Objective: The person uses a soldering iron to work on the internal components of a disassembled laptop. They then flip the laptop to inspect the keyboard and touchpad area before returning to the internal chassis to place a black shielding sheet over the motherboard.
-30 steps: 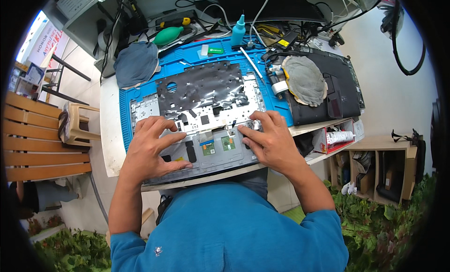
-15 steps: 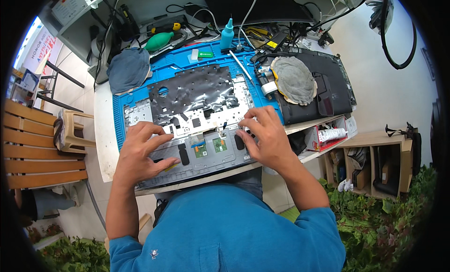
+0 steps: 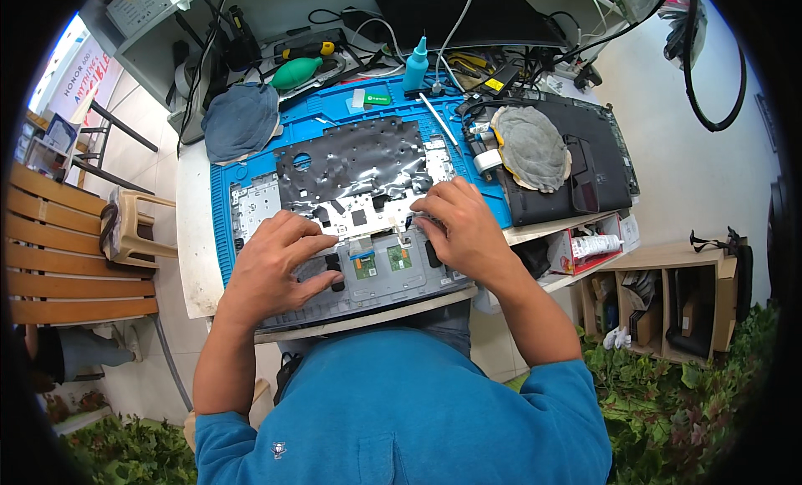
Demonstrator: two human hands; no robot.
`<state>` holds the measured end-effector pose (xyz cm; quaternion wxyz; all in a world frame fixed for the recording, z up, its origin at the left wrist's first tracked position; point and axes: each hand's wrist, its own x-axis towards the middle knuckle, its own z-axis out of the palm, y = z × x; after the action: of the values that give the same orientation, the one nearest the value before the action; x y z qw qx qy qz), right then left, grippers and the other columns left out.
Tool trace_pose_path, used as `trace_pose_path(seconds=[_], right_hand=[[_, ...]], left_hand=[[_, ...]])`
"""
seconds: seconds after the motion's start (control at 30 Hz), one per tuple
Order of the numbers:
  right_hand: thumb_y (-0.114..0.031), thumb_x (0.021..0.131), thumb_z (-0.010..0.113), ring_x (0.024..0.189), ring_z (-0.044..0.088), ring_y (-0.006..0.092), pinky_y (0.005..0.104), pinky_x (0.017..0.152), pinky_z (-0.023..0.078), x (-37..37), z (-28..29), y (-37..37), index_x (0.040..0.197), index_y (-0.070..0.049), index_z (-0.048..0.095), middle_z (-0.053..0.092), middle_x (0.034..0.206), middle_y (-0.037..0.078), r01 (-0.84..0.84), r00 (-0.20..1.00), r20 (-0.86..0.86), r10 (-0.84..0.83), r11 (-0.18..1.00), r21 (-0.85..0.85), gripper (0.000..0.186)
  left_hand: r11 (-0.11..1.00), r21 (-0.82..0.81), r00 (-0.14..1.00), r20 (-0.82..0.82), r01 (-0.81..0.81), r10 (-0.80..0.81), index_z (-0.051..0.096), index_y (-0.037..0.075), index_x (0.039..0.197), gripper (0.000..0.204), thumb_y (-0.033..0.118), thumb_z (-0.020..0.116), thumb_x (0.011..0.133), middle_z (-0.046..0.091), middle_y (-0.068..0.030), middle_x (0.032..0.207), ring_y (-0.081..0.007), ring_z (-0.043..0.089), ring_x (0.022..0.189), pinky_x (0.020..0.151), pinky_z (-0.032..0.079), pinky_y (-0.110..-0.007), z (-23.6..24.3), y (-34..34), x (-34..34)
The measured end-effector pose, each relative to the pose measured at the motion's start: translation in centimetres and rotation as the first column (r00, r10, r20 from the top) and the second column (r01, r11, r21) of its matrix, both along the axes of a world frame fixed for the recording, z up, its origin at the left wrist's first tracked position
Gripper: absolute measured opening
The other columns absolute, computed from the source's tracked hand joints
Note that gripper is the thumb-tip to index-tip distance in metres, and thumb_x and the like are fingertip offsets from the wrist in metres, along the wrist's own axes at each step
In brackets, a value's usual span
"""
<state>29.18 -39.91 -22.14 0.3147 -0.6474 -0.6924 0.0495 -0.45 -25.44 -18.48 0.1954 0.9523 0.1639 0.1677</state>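
An opened laptop chassis lies before me, its inside up: a black film-covered keyboard back point(image 3: 351, 163) and a grey palm rest point(image 3: 309, 315) with small green boards point(image 3: 400, 258). My left hand point(image 3: 280, 264) hovers at the palm rest's left side, thumb and fingers spread, holding nothing. The thumb is beside a black oblong pad point(image 3: 334, 272). My right hand point(image 3: 464, 230) is over the right side, its thumb and forefinger slightly parted beside a small dark piece point(image 3: 408, 223) near a white flat cable. Whether they touch that piece is hard to see.
A blue work mat point(image 3: 221, 226) lies beneath the chassis. Around it are a blue dropper bottle point(image 3: 415, 66), a green air blower point(image 3: 296, 72), a white pen-like tool point(image 3: 439, 120) and grey cloth pads point(image 3: 242, 122). A black laptop part point(image 3: 589, 163) lies at the right.
My right hand has moved left, bringing its fingertips to the small dark piece. My left hand has shifted slightly right and stays spread. The whole view has shifted a little.
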Motion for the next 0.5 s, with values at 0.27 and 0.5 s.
trace_pose_path(seconds=[0.27,0.5], right_hand=[[-0.002,0.088,0.076,0.11,0.061,0.0323,0.047,0.095,0.049,-1.8,0.1,-0.4,0.112,-0.007,0.079,0.069,0.111,0.01,-0.071,0.997,0.033,0.071,0.997,-0.012,0.025],[0.0,0.084,0.072,0.118,0.06,0.0343,0.0482,0.098,0.049,-1.5,0.1,0.2,0.109,-0.007,0.081,0.067,0.121,0.013,-0.095,0.992,0.075,0.099,0.994,-0.058,0.027]], left_hand=[[0.999,-0.039,0.998,-0.064,-0.02,0.018,0.083,0.011,0.122,0.056,0.036,0.1,0.075,0.073,-0.0081,0.121,-0.0308,0.068,0.115,0.1,0.058,-0.044,-0.2,0.3,0.6],[1.0,-0.021,0.994,-0.108,-0.005,0.003,0.085,0.013,0.123,0.061,0.043,0.1,0.072,0.072,-0.0074,0.126,-0.0314,0.067,0.12,0.104,0.056,-0.046,-0.2,0.6,0.9]])
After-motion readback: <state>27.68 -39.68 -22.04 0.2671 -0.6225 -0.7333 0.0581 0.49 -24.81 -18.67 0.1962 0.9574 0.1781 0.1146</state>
